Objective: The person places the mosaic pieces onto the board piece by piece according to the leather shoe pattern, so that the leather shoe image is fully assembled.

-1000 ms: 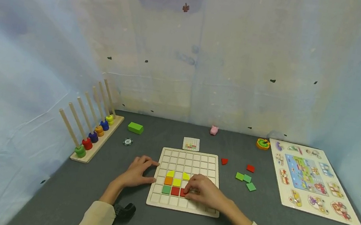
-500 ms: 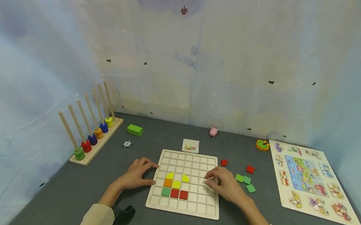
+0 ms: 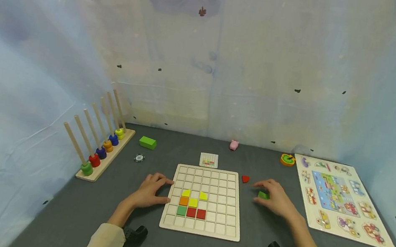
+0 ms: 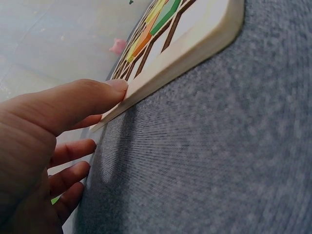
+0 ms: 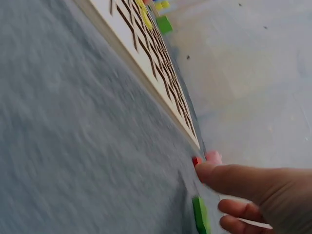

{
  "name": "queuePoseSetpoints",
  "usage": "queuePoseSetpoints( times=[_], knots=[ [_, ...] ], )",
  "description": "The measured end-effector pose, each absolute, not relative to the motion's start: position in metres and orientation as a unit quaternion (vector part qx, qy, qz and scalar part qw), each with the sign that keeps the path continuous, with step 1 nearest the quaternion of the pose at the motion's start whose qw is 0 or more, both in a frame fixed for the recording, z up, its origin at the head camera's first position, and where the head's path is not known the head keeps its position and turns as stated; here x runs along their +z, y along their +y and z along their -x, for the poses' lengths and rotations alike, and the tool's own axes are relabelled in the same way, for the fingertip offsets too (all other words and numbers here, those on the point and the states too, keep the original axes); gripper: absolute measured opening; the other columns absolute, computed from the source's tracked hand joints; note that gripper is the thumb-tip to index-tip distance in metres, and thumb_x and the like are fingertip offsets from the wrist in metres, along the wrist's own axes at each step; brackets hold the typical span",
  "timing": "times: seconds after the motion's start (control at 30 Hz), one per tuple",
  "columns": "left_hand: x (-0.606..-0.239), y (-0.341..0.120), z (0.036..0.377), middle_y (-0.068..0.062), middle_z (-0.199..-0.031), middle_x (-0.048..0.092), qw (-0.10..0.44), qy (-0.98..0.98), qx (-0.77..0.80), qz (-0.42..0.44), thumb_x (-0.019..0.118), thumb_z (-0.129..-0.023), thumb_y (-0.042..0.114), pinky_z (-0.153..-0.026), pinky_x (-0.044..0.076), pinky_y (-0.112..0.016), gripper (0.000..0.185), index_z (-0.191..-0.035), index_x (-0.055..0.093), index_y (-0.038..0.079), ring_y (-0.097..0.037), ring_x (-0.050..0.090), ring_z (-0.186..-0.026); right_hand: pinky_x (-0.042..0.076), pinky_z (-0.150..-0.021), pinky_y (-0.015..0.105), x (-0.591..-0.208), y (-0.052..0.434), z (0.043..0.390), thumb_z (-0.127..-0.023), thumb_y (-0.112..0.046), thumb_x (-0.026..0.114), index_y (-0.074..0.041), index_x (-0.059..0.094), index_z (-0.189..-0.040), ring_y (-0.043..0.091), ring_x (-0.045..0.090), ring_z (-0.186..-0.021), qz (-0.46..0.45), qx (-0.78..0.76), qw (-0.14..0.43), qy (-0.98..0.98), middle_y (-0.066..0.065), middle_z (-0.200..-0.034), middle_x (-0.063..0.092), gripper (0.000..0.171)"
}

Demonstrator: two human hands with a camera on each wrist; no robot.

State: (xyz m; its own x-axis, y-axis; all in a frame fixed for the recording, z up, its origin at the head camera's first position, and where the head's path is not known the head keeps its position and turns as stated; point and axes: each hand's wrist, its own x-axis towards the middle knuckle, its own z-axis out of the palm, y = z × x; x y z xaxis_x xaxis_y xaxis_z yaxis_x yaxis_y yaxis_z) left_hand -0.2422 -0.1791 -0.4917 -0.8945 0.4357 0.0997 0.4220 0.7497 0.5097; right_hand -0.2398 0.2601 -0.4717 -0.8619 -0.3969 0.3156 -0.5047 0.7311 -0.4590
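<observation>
Head view, read from left to right: a wooden peg rack with coloured rings (image 3: 102,143) stands at the far left of the dark grey worktop (image 3: 68,210), well apart from the work. The left hand (image 3: 150,190) is laid with relaxed, straight fingers against the left edge of the pale wooden grid board (image 3: 223,228), thumb touching its rim, nothing gripped. On the board, 7 coloured tiles (image 3: 192,203) are seated left of centre; the cells to their right are bare.

The right hand (image 3: 276,198) is curled over a small green square tile (image 3: 263,195) lying on the worktop just right of the board; whether the tile is already pinched cannot be told from the head or right wrist view.

The pick-up is judged best made by pinching the tile's 2 opposite edges, since it lies flat, while the board is kept steadied by the left hand. A small red piece (image 3: 245,179) sits near the fingertips and should be left undisturbed. Open worktop lies between the board and the picture puzzle board (image 3: 386,245) at the right.
</observation>
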Motion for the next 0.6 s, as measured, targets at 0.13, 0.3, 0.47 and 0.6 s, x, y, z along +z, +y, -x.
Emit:
queuePoseSetpoints(
  times=[0.13, 0.3, 0.47, 0.6],
  knots=[
    [-0.493, -0.179, 0.243, -0.005, -0.122, 0.044, 0.014, 0.937, 0.266, -0.224, 0.072, -0.08, 0.04, -0.087, 0.031, -0.048, 0.053, -0.126, 0.056, 0.02, -0.024, 0.036, -0.103, 0.04, -0.081, 0.049, -0.471, 0.271, 0.242, -0.075, -0.017, 0.078, 0.0, 0.066, -0.105, 0.029, 0.055, -0.091, -0.222, 0.257, 0.075, -0.938, 0.012, -0.099, 0.06, 0.036],
    [-0.492, -0.179, 0.243, -0.005, -0.122, 0.044, 0.018, 0.937, 0.27, -0.22, 0.072, -0.079, 0.039, -0.088, 0.031, -0.048, 0.053, -0.126, 0.057, 0.02, -0.024, 0.036, -0.103, 0.04, -0.077, 0.045, -0.475, 0.276, 0.245, -0.076, -0.017, 0.077, -0.003, 0.068, -0.097, 0.023, 0.056, -0.081, -0.215, 0.249, 0.077, -0.941, 0.004, -0.088, 0.062, 0.028],
    [-0.492, -0.179, 0.241, -0.005, -0.12, 0.045, 0.006, 0.935, 0.27, -0.228, 0.073, -0.079, 0.036, -0.085, 0.032, -0.047, 0.052, -0.126, 0.057, 0.018, -0.023, 0.037, -0.101, 0.043, -0.071, 0.039, -0.477, 0.276, 0.249, -0.077, -0.015, 0.076, -0.005, 0.069, -0.093, 0.018, 0.056, -0.077, -0.219, 0.258, 0.076, -0.938, 0.0, -0.083, 0.062, 0.02],
    [-0.491, -0.178, 0.241, -0.005, -0.12, 0.045, 0.006, 0.935, 0.271, -0.231, 0.073, -0.079, 0.035, -0.085, 0.032, -0.048, 0.052, -0.125, 0.058, 0.018, -0.024, 0.037, -0.101, 0.043, -0.071, 0.039, -0.477, 0.273, 0.25, -0.078, -0.017, 0.075, -0.006, 0.069, -0.094, 0.016, 0.056, -0.076, -0.218, 0.259, 0.079, -0.938, -0.001, -0.083, 0.061, 0.02]
  ],
)
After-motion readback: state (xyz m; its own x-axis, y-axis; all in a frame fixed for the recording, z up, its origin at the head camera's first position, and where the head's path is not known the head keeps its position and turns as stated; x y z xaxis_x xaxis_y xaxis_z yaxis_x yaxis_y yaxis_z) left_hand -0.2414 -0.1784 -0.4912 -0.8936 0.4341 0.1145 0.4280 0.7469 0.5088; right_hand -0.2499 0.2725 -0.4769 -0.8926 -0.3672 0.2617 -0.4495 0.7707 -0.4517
